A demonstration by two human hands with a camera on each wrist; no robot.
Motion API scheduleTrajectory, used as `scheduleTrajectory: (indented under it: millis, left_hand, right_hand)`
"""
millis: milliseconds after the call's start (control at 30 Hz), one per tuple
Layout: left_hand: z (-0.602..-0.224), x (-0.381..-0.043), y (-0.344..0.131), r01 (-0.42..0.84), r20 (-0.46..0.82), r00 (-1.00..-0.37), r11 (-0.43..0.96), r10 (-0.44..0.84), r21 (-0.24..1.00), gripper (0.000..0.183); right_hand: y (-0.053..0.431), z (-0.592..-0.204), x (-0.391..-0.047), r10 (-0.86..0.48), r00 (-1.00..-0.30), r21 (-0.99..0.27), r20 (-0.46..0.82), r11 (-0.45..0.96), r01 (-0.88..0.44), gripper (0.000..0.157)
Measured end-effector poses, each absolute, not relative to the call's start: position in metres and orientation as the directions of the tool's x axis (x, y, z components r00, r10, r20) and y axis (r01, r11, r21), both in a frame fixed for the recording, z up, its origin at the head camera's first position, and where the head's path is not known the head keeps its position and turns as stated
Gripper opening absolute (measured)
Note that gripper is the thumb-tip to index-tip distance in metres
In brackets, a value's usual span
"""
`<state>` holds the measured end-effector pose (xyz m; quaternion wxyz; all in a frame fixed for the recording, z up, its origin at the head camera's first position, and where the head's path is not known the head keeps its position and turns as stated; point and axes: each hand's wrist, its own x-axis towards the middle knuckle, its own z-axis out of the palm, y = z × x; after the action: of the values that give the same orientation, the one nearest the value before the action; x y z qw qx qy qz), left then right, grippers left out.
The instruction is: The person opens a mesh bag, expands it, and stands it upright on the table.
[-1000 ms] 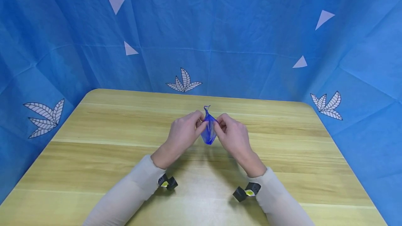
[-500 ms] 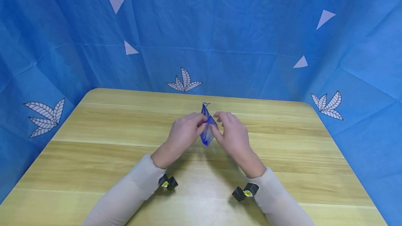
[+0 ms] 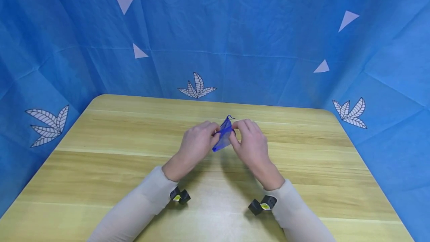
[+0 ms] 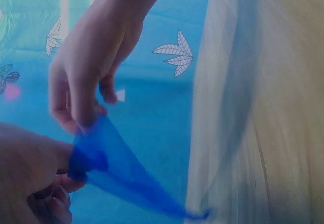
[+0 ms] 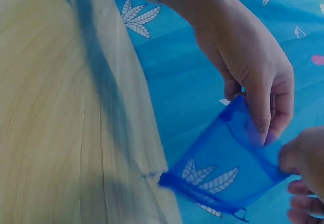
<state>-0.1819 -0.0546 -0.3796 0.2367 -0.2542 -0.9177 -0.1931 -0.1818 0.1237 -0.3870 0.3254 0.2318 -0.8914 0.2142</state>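
"Where was the blue mesh bag (image 3: 223,139)?"

"Between the two hands, held above the worktop (image 3: 100,182) with both touching it. It hung slanted, with a thin cord (image 3: 230,117) sticking out at the end toward the far edge."

"What were the hands doing?"

"Gripping. The left hand (image 3: 197,141) pinched one side of the bag between thumb and finger, and the right hand (image 3: 250,143) pinched the other. The mesh was sheer enough that the right wrist view showed a leaf print through it."

"Any writing or brand on anything?"

"There was a yellow label (image 3: 176,197) on the black box (image 3: 184,196) at the left cuff, and a yellow sticker (image 3: 265,206) on the dark box (image 3: 255,207) at the right cuff. Any lettering was too small to read."

"And behind?"

"A blue cloth (image 3: 255,29), printed with white leaves and pale triangles, stood beyond the worktop and along its sides."
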Motion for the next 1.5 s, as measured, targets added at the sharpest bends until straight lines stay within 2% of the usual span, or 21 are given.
scheduleTrajectory:
  millis: [100,200,467,700,867,1133,1367,1500]
  left_hand:
    - [-0.3808,-0.1814,-0.055,0.592,0.579,-0.714,0.781,0.394,0.198,0.009]
    - [-0.3814,-0.1811,-0.0551,0.62,0.606,-0.68,0.764,0.412,0.176,0.011]
    - [-0.3791,-0.1817,-0.0567,0.578,0.624,-0.694,0.794,0.358,0.188,0.011]
    - [-0.3805,-0.1815,-0.0557,0.638,0.646,-0.632,0.76,0.427,0.122,0.009]
    - [-0.3809,-0.181,-0.0552,0.634,0.675,-0.629,0.757,0.386,0.158,0.011]
    - [-0.3773,-0.181,-0.055,0.558,0.639,-0.713,0.786,0.29,0.265,0.022]
    - [-0.3733,-0.18,-0.0542,0.432,0.482,-0.85,0.806,0.213,0.405,0.021]
    - [-0.3722,-0.1809,-0.054,0.395,0.404,-0.893,0.773,0.197,0.496,0.018]
  right_hand:
    - [0.1239,-0.3876,-0.1829,-0.357,-0.657,-0.164,0.664,0.788,-0.594,0.018]
    - [0.1239,-0.3889,-0.183,-0.41,-0.637,-0.122,0.653,0.773,-0.623,0.015]
    - [0.1253,-0.3866,-0.1817,-0.331,-0.673,-0.199,0.662,0.787,-0.584,0.011]
    - [0.1253,-0.3876,-0.1828,-0.425,-0.638,-0.149,0.642,0.747,-0.648,0.011]
    - [0.1243,-0.3875,-0.1825,-0.414,-0.633,-0.166,0.654,0.738,-0.654,0.008]
    - [0.1249,-0.3845,-0.181,-0.295,-0.693,-0.27,0.658,0.766,-0.583,0.009]
    - [0.1235,-0.3854,-0.1817,-0.221,-0.685,-0.335,0.694,0.743,-0.58,0.006]
    - [0.1214,-0.3857,-0.1805,-0.217,-0.692,-0.344,0.689,0.742,-0.575,0.006]
